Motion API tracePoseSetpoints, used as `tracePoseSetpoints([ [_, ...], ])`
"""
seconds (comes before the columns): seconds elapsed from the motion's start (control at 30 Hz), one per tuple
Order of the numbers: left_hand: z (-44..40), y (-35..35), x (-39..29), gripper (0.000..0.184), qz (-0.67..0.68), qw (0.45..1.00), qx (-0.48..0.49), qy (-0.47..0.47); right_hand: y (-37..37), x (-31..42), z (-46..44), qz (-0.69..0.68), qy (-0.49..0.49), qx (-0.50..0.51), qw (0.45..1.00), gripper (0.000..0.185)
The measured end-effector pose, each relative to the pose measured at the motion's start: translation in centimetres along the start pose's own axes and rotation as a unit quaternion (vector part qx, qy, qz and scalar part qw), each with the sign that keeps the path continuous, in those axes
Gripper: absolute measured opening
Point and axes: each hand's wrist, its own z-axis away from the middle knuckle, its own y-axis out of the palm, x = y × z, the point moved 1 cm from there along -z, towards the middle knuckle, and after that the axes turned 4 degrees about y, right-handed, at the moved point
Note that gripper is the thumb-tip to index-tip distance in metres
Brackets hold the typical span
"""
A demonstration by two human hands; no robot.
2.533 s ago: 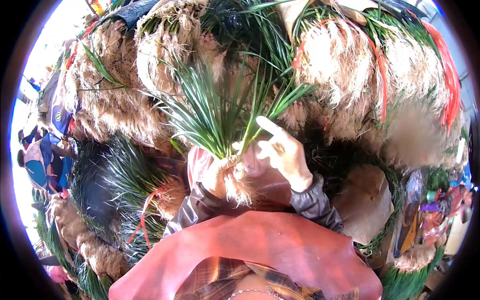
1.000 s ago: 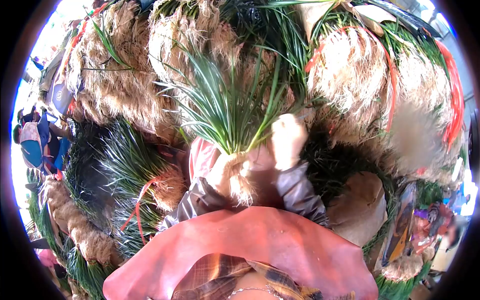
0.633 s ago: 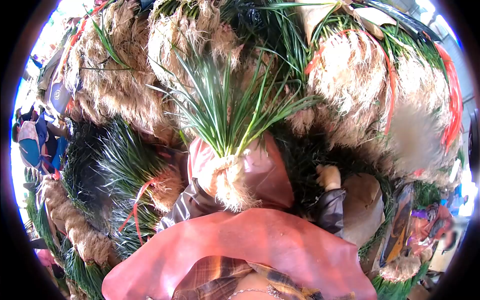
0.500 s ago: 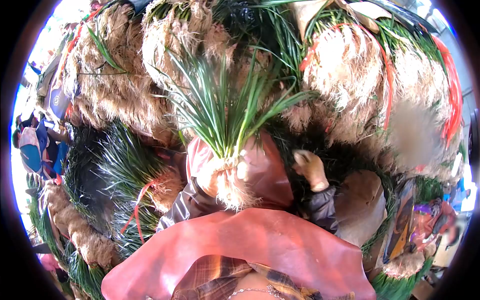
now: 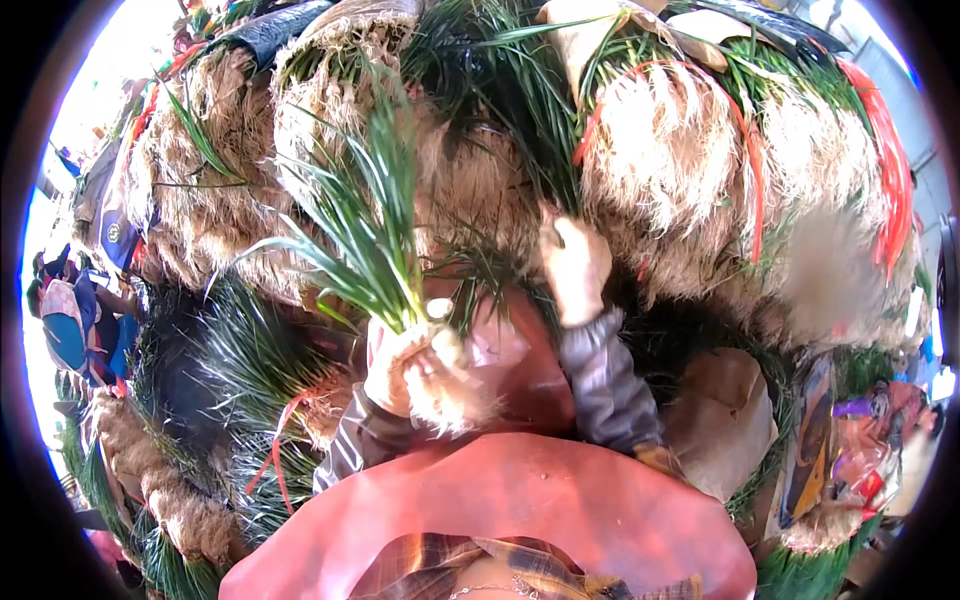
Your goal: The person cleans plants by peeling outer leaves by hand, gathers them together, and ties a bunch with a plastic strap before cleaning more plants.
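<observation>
**Bunch (image 5: 390,260) of slender leaves gripped in the left hand (image 5: 396,368)**

The bunch stands tilted near the middle of the frame, its glossy, strap-thin green leaves fanning toward the upper left. Below them come short, pale, smooth stems, and then a tuft of fine, frizzy, cream-coloured roots (image 5: 455,400) that spills under the hand. The left fingers are closed around the base of the bunch, where stems meet roots.

The right hand (image 5: 577,268) is right of centre, apart from the bunch, with its fingers curled near thin dark leaves. Whether they pinch anything, I cannot tell. Both sleeves (image 5: 608,385) are dark, creased and slightly shiny.

Across the bottom spreads a smooth, reddish apron (image 5: 500,490), leathery in its sheen, with plaid cloth (image 5: 428,560) at the neck.

Along the top of the frame bulge thick, shaggy root masses (image 5: 665,140), straw-coloured and stringy, with green leaves showing above them. Flat, shiny red ribbon (image 5: 890,185) hangs at the upper right. Left of the left hand lies a spiky, dark green bundle (image 5: 262,350), its rooty end bound with narrow red tape (image 5: 280,450). At the lower right is a stiff, rounded sheet of brown paper (image 5: 725,420), wrinkled and matte.
</observation>
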Motion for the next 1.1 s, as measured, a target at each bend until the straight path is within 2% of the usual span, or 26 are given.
tracePoseSetpoints([
  [0.03,-0.4,-0.1,0.4,0.038,-0.057,0.998,-0.018,0.007,-2.0,2.0,0.9,0.008,0.019,0.060,0.998,0.014],
  [0.07,-0.8,1.0,0.4,0.032,-0.071,0.997,-0.023,0.029,-3.2,3.7,2.1,0.016,0.037,0.120,0.992,0.015],
  [0.13,-1.5,3.8,0.4,0.020,-0.080,0.995,-0.049,0.038,-3.3,4.9,5.0,-0.122,-0.029,0.143,0.982,0.029],
  [0.17,-2.1,5.2,0.9,0.016,-0.046,0.995,-0.085,0.033,-4.3,5.7,5.5,-0.184,-0.027,0.236,0.954,0.025],
  [0.2,-2.6,4.6,1.3,0.016,-0.038,0.998,-0.057,0.000,-3.8,5.1,6.7,-0.217,-0.074,0.233,0.945,0.016],
  [0.27,-2.9,4.0,1.6,0.024,-0.094,0.995,-0.007,-0.032,-4.0,3.9,7.6,-0.368,0.213,0.252,0.870,0.024],
  [0.3,-2.9,4.3,1.9,0.024,-0.094,0.995,-0.006,-0.034,-5.2,4.4,6.1,-0.369,0.283,0.237,0.853,0.032],
  [0.33,-2.8,4.8,2.3,0.023,-0.031,0.999,-0.005,-0.038,-3.3,2.3,6.6,-0.270,0.220,0.157,0.924,0.029],
  [0.37,-2.7,5.2,2.3,0.022,0.032,0.999,-0.005,-0.041,-3.5,3.0,5.3,-0.205,0.168,0.156,0.951,0.032],
  [0.4,-3.2,3.7,2.6,0.022,-0.024,0.997,0.021,-0.071,-3.9,4.2,3.8,-0.141,0.114,0.155,0.971,0.036],
  [0.43,-3.5,2.1,3.5,0.021,-0.070,0.994,0.024,-0.075,-3.7,5.1,2.8,-0.043,0.112,0.227,0.967,0.045],
  [0.47,-3.6,1.1,4.1,0.021,-0.116,0.990,0.027,-0.077,-2.1,5.1,3.0,-0.049,0.062,0.160,0.984,0.050],
  [0.53,-3.0,2.5,4.0,0.019,-0.109,0.993,-0.003,-0.046,1.5,3.8,3.3,-0.145,0.131,0.300,0.934,0.048],
  [0.57,-3.1,1.7,4.5,0.018,-0.111,0.993,-0.006,-0.044,3.7,3.1,3.8,-0.275,0.178,0.314,0.891,0.041],
  [0.6,-3.3,0.9,4.8,0.017,-0.113,0.993,-0.010,-0.041,5.1,2.5,5.0,-0.277,0.175,0.314,0.891,0.041],
  [0.67,-2.8,2.8,3.6,0.015,-0.092,0.995,-0.031,-0.026,5.3,3.0,6.2,-0.147,0.065,0.108,0.981,0.035],
  [0.73,-2.4,3.5,2.7,0.014,-0.092,0.995,-0.025,-0.012,4.0,3.3,5.9,-0.091,0.041,0.108,0.989,0.031],
  [0.77,-2.2,3.2,2.2,0.015,-0.113,0.993,-0.021,-0.004,3.9,2.5,6.1,-0.238,0.220,0.085,0.942,0.029],
  [0.8,-2.1,3.9,1.3,0.016,-0.133,0.991,-0.015,0.007,3.9,1.4,6.0,-0.372,0.383,0.055,0.844,0.028],
  [0.87,-0.8,5.0,0.0,0.013,-0.139,0.989,-0.055,-0.017,3.7,-4.6,5.3,-0.502,0.434,0.105,0.741,0.030],
  [0.9,-0.5,5.2,0.6,0.014,0.012,0.999,-0.035,0.011,2.5,-4.1,5.0,-0.552,0.433,0.165,0.693,0.032],
  [0.93,-0.3,5.1,1.7,0.014,0.164,0.986,-0.014,0.038,1.0,-1.7,3.7,-0.571,0.498,0.223,0.614,0.034],
  [0.97,-1.0,1.8,3.4,0.014,0.307,0.944,0.105,-0.069,0.1,0.4,3.5,-0.633,0.482,0.271,0.542,0.034],
  [1.0,-1.2,0.8,3.4,0.011,0.322,0.932,0.130,-0.100,-0.3,2.2,3.8,-0.687,0.462,0.316,0.463,0.034],
  [1.03,-1.3,1.0,3.7,0.011,0.362,0.914,0.146,-0.112,0.3,3.6,4.3,-0.702,0.458,0.327,0.438,0.033],
  [1.1,-1.4,1.1,3.8,0.012,0.399,0.895,0.161,-0.121,1.1,4.9,4.7,-0.670,0.442,0.342,0.488,0.024],
])
